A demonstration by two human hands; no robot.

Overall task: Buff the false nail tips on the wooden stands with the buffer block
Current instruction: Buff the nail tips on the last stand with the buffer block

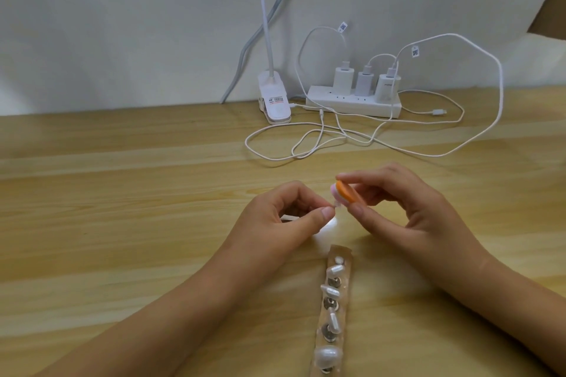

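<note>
Orange on one face and pink behind, the buffer block (347,193) is pinched between the thumb and fingertips of the right hand (407,208) just above the middle of the frame, over the wooden table (122,193). A small pale nail tip (337,204) is gripped by the curled thumb and fingers of the left hand (284,217), and the block's lower edge is set against it; whether the tip sits on a peg cannot be told. Below the hands, at lower centre, the wooden stand strip (340,249) lies lengthwise with more nail tips (335,269) along it. For this step, the tip should be kept firmly braced while the block is drawn across it in short, light strokes, so that the thin plastic is not flexed or flicked out of the pinch. The block's face should be laid flat to the curve and the tip turned bit by bit, so that the edges are dulled as evenly as the crown.
</note>
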